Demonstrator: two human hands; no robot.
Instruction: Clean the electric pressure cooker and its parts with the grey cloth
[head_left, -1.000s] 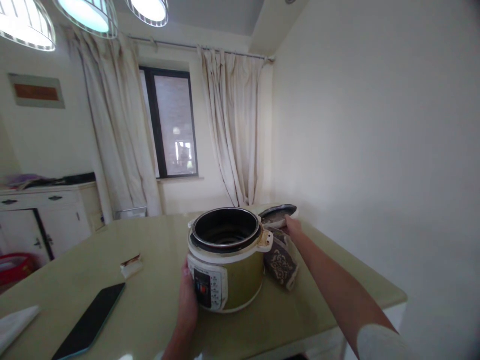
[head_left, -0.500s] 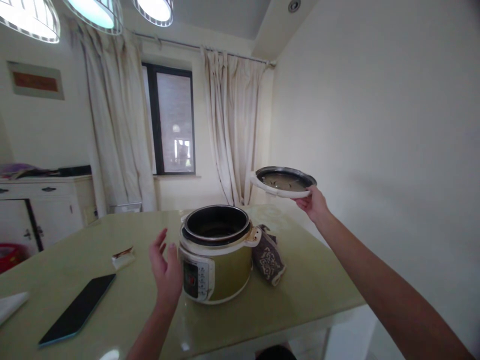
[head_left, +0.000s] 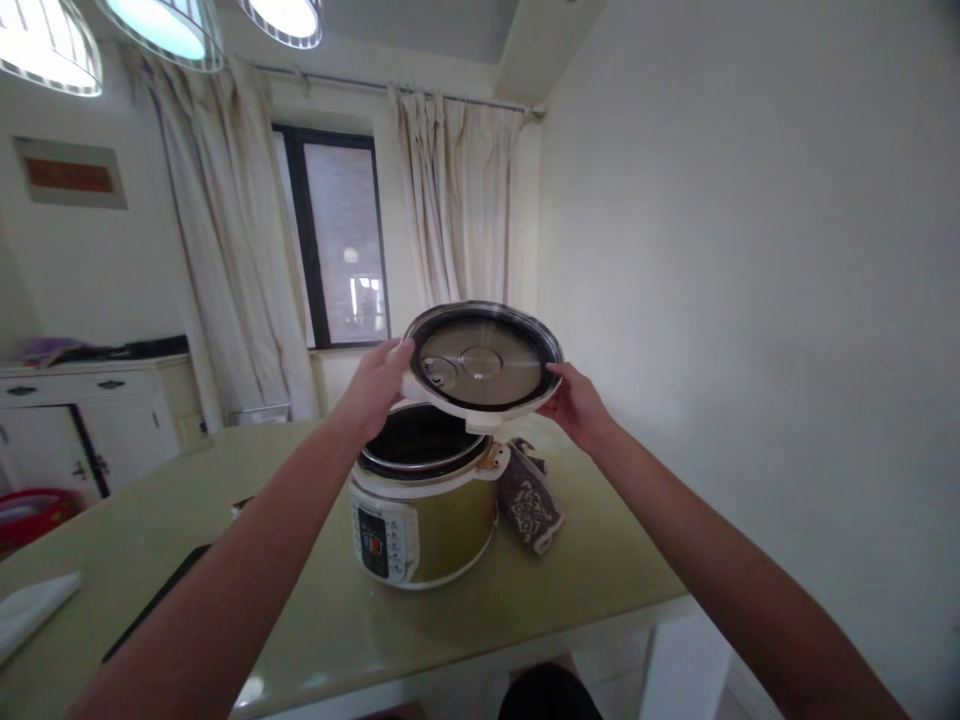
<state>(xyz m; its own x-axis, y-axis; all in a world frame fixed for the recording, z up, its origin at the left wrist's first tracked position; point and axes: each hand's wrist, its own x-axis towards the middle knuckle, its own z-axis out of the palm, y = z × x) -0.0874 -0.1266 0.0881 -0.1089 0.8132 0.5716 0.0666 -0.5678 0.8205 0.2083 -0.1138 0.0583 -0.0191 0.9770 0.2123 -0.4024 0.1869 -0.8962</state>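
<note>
Between my two hands I hold a pressure cooker lid, its metal underside and dark sealing ring facing me. My left hand grips the lid's left edge, and my right hand grips the right edge. Below and slightly left stands the electric pressure cooker, green and white with a control panel on its front. Its dark inner pot is uncovered, partly hidden behind the lid and my left hand. The lid is tilted above the cooker, over its back right part.
A folded brown patterned cloth lies against the cooker's right side on the pale green table. At the left are a dark flat tablet-like object, partly behind my left arm, and a white item. A wall stands close on the right.
The lid has moved left from the right side to above the cooker and tipped so its underside faces me. My left hand has risen from beside the cooker and taken hold of it.
</note>
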